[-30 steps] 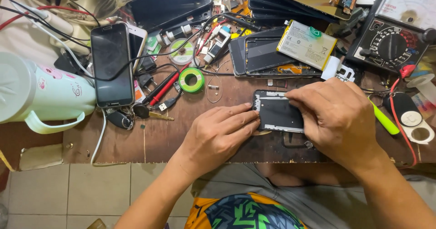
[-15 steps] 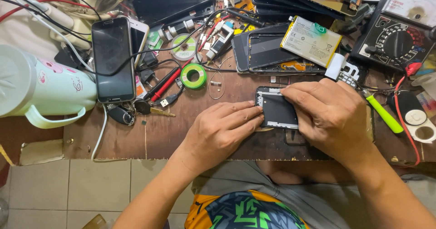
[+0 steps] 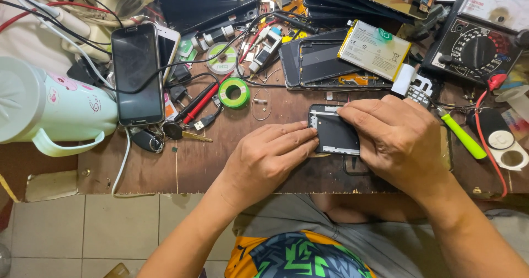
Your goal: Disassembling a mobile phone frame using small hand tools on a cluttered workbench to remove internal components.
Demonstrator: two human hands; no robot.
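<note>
A small black opened phone [image 3: 334, 133] lies on the brown wooden workbench [image 3: 182, 165], back side up with its insides showing. My left hand [image 3: 270, 157] presses its fingertips against the phone's left edge. My right hand [image 3: 399, 137] covers the phone's right half, fingers curled over its top edge near the upper left corner. Both hands hold the phone flat on the bench. Much of the phone is hidden under my right hand.
A black smartphone [image 3: 136, 74] with cables lies left, beside a pale green jug [image 3: 47, 107]. A green tape roll [image 3: 233, 92], keys [image 3: 149, 140], a phone battery [image 3: 374, 49], an open phone frame [image 3: 317, 63], a multimeter [image 3: 476, 41] and a green-handled tool [image 3: 463, 137] crowd the bench.
Both hands stay on the small phone. My right fingers have shifted slightly along its top edge; the view has drifted a little.
</note>
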